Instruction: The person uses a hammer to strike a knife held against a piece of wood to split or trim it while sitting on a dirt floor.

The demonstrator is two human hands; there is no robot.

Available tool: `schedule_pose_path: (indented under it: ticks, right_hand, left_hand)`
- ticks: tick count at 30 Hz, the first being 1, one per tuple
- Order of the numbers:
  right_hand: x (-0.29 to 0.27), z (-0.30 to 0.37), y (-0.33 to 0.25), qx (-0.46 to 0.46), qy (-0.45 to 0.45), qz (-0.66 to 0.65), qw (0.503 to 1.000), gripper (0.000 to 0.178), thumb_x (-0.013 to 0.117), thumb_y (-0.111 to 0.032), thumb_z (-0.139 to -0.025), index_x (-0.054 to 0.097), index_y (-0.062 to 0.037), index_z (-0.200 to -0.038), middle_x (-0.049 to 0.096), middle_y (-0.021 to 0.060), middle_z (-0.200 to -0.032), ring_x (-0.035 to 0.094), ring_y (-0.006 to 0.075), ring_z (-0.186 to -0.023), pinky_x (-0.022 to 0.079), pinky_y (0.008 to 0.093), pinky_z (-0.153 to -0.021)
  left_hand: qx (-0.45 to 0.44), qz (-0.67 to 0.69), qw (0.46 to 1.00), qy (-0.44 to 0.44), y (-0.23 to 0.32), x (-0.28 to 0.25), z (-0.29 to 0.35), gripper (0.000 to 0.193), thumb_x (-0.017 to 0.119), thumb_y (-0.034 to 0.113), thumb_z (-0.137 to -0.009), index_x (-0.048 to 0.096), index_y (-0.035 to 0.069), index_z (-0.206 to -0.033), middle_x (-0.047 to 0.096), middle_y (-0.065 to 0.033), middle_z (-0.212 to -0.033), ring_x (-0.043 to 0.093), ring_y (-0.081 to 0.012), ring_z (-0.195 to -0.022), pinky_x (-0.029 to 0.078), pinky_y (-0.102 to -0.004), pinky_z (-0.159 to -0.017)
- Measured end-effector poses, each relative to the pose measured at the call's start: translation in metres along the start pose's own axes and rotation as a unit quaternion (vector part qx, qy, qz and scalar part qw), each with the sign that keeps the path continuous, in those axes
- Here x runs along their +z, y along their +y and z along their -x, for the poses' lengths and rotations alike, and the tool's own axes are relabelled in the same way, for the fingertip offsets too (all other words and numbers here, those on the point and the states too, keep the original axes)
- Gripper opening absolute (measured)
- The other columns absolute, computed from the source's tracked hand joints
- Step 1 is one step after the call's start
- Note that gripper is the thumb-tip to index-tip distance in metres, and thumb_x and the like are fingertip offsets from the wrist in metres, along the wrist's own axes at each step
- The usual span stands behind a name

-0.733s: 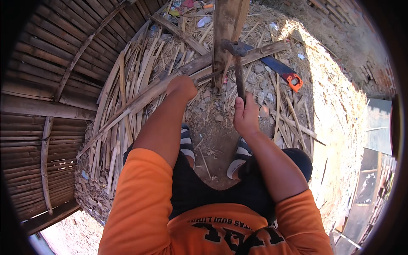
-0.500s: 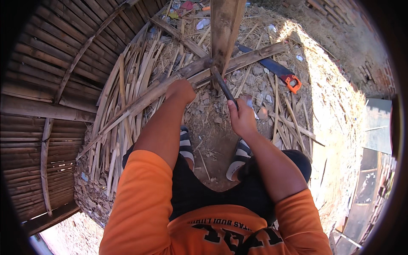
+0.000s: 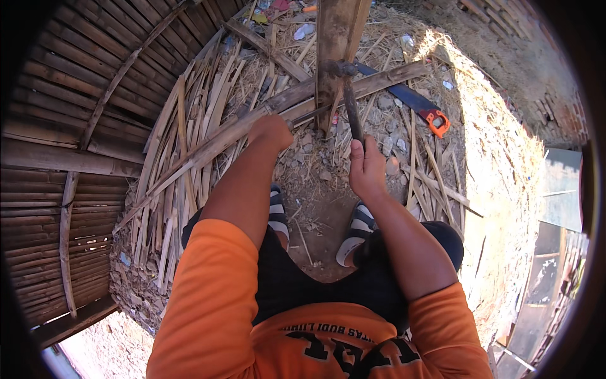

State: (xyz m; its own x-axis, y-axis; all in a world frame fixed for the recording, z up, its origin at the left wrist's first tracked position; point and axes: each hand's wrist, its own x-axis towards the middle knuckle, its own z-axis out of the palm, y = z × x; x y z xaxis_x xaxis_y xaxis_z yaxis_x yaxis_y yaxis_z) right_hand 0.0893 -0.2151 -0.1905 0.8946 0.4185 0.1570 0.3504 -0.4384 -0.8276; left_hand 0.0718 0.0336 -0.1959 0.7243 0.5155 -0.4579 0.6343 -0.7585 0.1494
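My right hand is wrapped round the dark handle of a hammer. The hammer's head overlaps the front of an upright wooden post; whether they touch I cannot tell. My left hand is closed beside a long slanting wooden beam. A thin dark metal rod sticks out of that fist toward the foot of the post; its kind is unclear, and the part inside my fingers is hidden. Another plank runs off to the right, behind the post.
A handsaw with an orange handle lies right of the post. Many thin wooden strips are heaped at the left, before a slatted wall. Rubble and straw cover the ground around my sandalled feet. A brick wall stands far right.
The hammer head has moved up and slightly right, from the beam's end to in front of the post. My right hand has shifted slightly right; my left hand is nearly still.
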Motion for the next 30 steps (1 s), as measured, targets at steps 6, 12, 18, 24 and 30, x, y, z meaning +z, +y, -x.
schedule_pose_path:
  ticks: [6, 12, 18, 24, 30]
  right_hand:
    - [0.006, 0.019, 0.022, 0.065, -0.109, 0.127, 0.984, 0.038, 0.053, -0.041, -0.104, 0.054, -0.0032, -0.101, 0.064, 0.0268, -0.074, 0.064, 0.0515, -0.074, 0.048, 0.0551, -0.064]
    - [-0.005, 0.005, -0.009, -0.012, -0.020, 0.009, 1.000, 0.039, 0.052, -0.042, -0.104, 0.054, -0.0034, -0.101, 0.065, 0.0279, -0.076, 0.065, 0.0508, -0.077, 0.049, 0.0563, -0.068]
    - [-0.002, 0.005, 0.017, 0.098, -0.111, 0.132, 0.980, 0.038, 0.053, -0.041, -0.104, 0.055, -0.0030, -0.101, 0.064, 0.0256, -0.077, 0.064, 0.0491, -0.073, 0.047, 0.0544, -0.064]
    - [-0.004, 0.001, 0.001, 0.020, -0.003, 0.017, 1.000, 0.038, 0.052, -0.041, -0.104, 0.055, -0.0035, -0.098, 0.064, 0.0259, -0.075, 0.065, 0.0491, -0.075, 0.048, 0.0550, -0.065]
    - [-0.006, 0.007, 0.028, 0.052, -0.102, 0.133, 0.984, 0.037, 0.052, -0.040, -0.104, 0.055, -0.0039, -0.098, 0.064, 0.0245, -0.074, 0.064, 0.0487, -0.072, 0.048, 0.0535, -0.063]
  left_hand:
    - [-0.003, -0.033, 0.999, -0.016, 0.000, 0.004, -0.007, 0.035, 0.066, 0.019, -0.082, 0.074, 0.001, -0.110, 0.070, -0.0218, -0.120, 0.068, -0.0347, -0.112, 0.055, -0.0433, -0.095]
    - [-0.016, -0.006, 1.000, -0.026, 0.004, -0.004, 0.002, 0.036, 0.068, 0.022, -0.084, 0.074, 0.003, -0.114, 0.070, -0.0198, -0.122, 0.068, -0.0331, -0.114, 0.055, -0.0423, -0.096]
    - [0.003, -0.031, 0.999, -0.014, -0.003, 0.010, -0.010, 0.034, 0.069, 0.021, -0.084, 0.075, 0.004, -0.112, 0.070, -0.0193, -0.122, 0.068, -0.0329, -0.114, 0.055, -0.0416, -0.096]
    - [0.001, -0.015, 1.000, -0.020, -0.005, 0.004, -0.006, 0.039, 0.070, 0.027, -0.083, 0.074, 0.001, -0.112, 0.070, -0.0208, -0.120, 0.068, -0.0340, -0.113, 0.055, -0.0423, -0.096]
    - [0.024, -0.025, 0.999, -0.019, -0.007, 0.016, -0.020, 0.038, 0.071, 0.027, -0.083, 0.075, 0.003, -0.113, 0.070, -0.0193, -0.124, 0.067, -0.0337, -0.116, 0.054, -0.0419, -0.098]
